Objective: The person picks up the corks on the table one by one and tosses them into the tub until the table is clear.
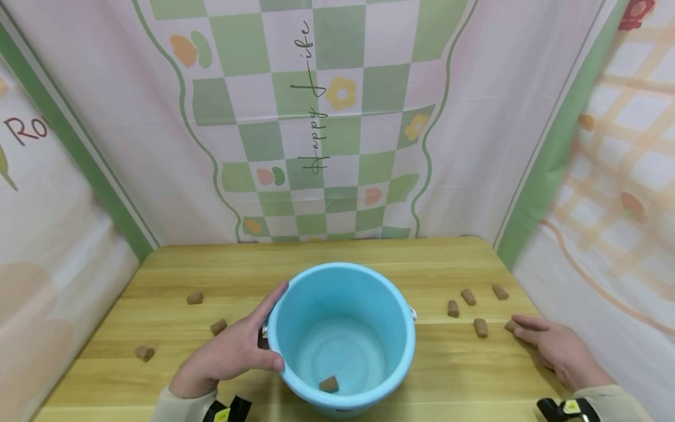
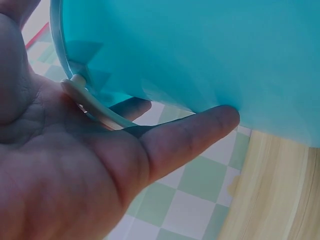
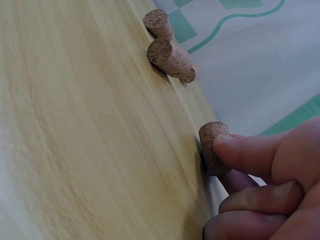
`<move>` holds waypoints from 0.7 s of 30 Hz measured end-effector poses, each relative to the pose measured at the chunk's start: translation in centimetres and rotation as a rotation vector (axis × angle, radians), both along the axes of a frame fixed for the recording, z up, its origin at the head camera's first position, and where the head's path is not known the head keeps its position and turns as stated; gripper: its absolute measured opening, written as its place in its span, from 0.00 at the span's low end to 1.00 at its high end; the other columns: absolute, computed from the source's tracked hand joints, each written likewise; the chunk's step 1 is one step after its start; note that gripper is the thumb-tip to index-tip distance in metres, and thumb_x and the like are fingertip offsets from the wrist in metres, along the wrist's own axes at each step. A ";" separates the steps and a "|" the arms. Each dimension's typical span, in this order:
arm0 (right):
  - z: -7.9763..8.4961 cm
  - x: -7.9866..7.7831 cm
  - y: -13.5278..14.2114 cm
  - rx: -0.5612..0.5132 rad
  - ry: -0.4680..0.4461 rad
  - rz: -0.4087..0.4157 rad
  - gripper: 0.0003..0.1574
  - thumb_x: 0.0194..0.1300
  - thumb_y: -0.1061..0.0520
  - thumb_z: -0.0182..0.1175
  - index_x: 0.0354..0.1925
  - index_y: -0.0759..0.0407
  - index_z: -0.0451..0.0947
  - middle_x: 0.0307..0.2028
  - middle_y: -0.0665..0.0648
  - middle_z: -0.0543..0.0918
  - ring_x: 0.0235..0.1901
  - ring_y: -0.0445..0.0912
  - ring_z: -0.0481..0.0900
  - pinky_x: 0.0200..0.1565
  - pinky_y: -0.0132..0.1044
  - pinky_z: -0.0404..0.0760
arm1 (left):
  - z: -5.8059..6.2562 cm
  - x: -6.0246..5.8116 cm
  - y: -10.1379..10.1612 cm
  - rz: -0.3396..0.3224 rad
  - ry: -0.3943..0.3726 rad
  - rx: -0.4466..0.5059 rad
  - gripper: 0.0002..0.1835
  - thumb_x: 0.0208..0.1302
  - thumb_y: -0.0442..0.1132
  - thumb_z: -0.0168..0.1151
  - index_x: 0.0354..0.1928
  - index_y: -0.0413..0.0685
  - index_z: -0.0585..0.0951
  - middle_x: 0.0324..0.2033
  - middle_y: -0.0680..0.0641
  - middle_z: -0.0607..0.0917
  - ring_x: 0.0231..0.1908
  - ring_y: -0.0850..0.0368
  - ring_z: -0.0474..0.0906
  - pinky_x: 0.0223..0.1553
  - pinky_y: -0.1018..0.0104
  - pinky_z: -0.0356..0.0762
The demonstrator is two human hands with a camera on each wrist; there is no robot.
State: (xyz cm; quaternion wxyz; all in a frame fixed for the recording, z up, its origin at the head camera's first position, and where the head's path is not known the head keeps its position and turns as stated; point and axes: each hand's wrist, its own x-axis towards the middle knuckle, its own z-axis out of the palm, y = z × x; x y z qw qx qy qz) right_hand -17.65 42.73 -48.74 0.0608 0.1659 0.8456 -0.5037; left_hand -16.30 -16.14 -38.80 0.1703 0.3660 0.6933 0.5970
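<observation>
At the middle of the table stands a light blue bucket with a cork lying on its floor. My left hand spreads along the bucket's left side, thumb against the near part of the rim. In the left wrist view, extended fingers touch the outer wall, and the bucket's handle passes beside the palm. Far to the right, my right hand pinches another cork between thumb and fingers. Whether that cork is off the wood I cannot tell.
Several loose corks lie between the bucket and my right hand. On the left side are three more corks, one close to my left wrist. Printed cloth hangs behind the wooden table and at both sides.
</observation>
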 end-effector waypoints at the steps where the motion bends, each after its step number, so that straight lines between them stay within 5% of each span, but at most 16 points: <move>1: 0.0 0.0 0.0 -0.008 0.000 -0.003 0.41 0.56 0.46 0.67 0.63 0.59 0.66 0.41 0.45 0.81 0.10 0.36 0.62 0.15 0.36 0.71 | 0.0 0.0 0.0 -0.002 -0.001 0.001 0.58 0.54 0.47 0.71 0.73 0.63 0.35 0.68 0.41 0.53 0.59 0.36 0.61 0.50 0.48 0.72; 6: 0.1 0.1 0.2 -0.066 -0.009 -0.009 0.37 0.58 0.47 0.66 0.63 0.56 0.67 0.40 0.42 0.81 0.10 0.36 0.62 0.15 0.35 0.71 | 0.1 0.1 0.1 -0.002 0.013 -0.001 0.59 0.53 0.48 0.71 0.73 0.63 0.35 0.68 0.40 0.54 0.59 0.36 0.62 0.49 0.49 0.72; 12: 0.0 0.0 0.7 -0.227 -0.016 0.007 0.17 0.59 0.51 0.65 0.44 0.29 0.77 0.39 0.37 0.80 0.11 0.35 0.61 0.16 0.31 0.69 | 0.1 0.1 -0.1 0.017 0.022 -0.018 0.58 0.53 0.48 0.70 0.73 0.63 0.36 0.68 0.41 0.54 0.59 0.36 0.62 0.50 0.50 0.72; 17: -0.2 -0.2 1.4 -0.318 -0.046 0.016 0.16 0.61 0.53 0.64 0.38 0.27 0.76 0.39 0.36 0.80 0.11 0.35 0.61 0.15 0.31 0.68 | 0.1 0.0 0.0 0.009 0.015 -0.013 0.58 0.54 0.47 0.70 0.73 0.64 0.36 0.68 0.41 0.54 0.59 0.36 0.62 0.49 0.50 0.72; 21: -0.5 -0.4 1.7 -0.362 -0.059 0.023 0.17 0.61 0.53 0.64 0.45 0.32 0.77 0.39 0.37 0.80 0.12 0.36 0.62 0.15 0.31 0.68 | 0.1 0.1 -0.1 0.004 -0.004 -0.004 0.58 0.54 0.46 0.71 0.73 0.64 0.36 0.68 0.40 0.54 0.58 0.36 0.62 0.49 0.49 0.73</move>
